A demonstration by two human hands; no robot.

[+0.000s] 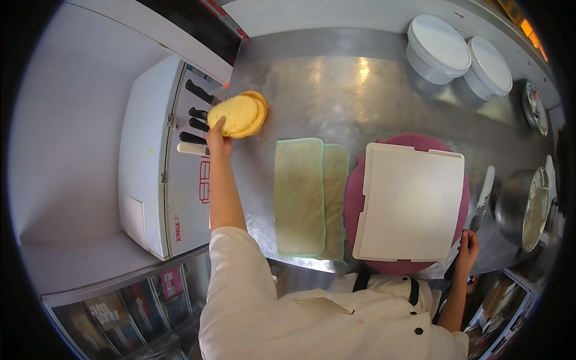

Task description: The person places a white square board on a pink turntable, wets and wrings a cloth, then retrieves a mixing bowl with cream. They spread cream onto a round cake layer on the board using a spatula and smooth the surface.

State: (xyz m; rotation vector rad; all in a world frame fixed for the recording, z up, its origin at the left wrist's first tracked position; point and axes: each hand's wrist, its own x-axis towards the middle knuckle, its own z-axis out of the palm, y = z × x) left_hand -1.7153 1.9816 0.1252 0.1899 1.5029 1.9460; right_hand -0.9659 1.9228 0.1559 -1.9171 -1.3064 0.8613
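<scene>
At the left end of the steel table, my left hand grips a pair of round yellow sponge cake layers, thumb on top. The upper layer sits offset over the lower one. My right hand is at the table's front edge, its fingers curled around a black-handled tool that is mostly hidden. Just left of that hand, a white rectangular board rests on a round purple cloth. Beyond the hand lies a white-handled spatula with cream on its blade.
Folded green towels lie mid-table. Several knives line the side of a white appliance at left. Lidded white tubs stand at the back right. A steel bowl of cream and a metal dish are at right.
</scene>
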